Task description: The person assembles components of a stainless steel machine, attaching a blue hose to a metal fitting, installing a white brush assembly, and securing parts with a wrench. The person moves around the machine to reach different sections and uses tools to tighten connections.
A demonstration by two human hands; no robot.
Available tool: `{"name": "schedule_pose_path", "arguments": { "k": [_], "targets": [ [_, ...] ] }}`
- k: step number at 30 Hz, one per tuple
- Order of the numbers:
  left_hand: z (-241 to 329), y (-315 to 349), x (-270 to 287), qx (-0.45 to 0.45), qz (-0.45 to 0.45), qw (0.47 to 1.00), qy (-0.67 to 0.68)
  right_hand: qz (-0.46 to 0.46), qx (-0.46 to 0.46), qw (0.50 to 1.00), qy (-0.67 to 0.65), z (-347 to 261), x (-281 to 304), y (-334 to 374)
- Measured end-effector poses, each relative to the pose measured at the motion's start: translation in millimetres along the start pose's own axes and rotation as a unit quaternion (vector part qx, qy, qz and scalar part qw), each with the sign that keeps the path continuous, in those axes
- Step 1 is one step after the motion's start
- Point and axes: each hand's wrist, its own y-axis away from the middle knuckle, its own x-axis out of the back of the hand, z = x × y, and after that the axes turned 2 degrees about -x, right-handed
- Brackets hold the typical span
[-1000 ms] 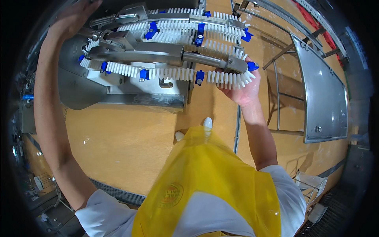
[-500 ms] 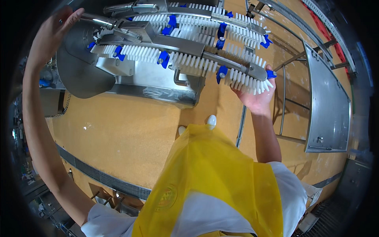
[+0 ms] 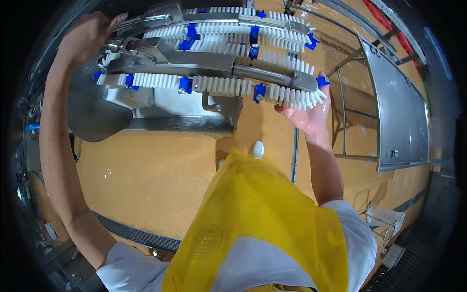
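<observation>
I hold up a long steel machine part (image 3: 214,63) fitted with rows of white plastic comb teeth (image 3: 219,85) and blue clips (image 3: 185,85). My left hand (image 3: 87,34) grips its left end at the upper left, fingers wrapped over the steel bracket. My right hand (image 3: 309,114) supports the right end from below, palm up under the teeth near a blue end clip (image 3: 322,81). The part stretches across the top of the view between both raised arms. I wear a yellow apron (image 3: 253,219) over a white shirt.
Below is an orange-tan floor (image 3: 146,180) with a dark drain channel (image 3: 131,233) along the lower left. A steel machine housing (image 3: 170,112) sits under the part. A steel panel (image 3: 399,117) and thin steel frame rails (image 3: 340,112) stand at the right. My white boot toe (image 3: 258,148) shows.
The toothed part has shifted in the view, swinging from tilted to more level, and my left hand now grips it closer to centre-left. Both hands stay on its ends.
</observation>
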Motion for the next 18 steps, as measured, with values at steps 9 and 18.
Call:
{"name": "schedule_pose_path", "arguments": {
  "k": [9,18],
  "targets": [
    [-31,-29,-44,0.050,-0.063,0.992,0.096,0.079,0.020,0.996,0.033,8,-8,8],
    [-39,-36,-63,0.013,0.105,0.991,0.077,0.075,0.023,0.996,0.035,8,4,9]
  ]
}}
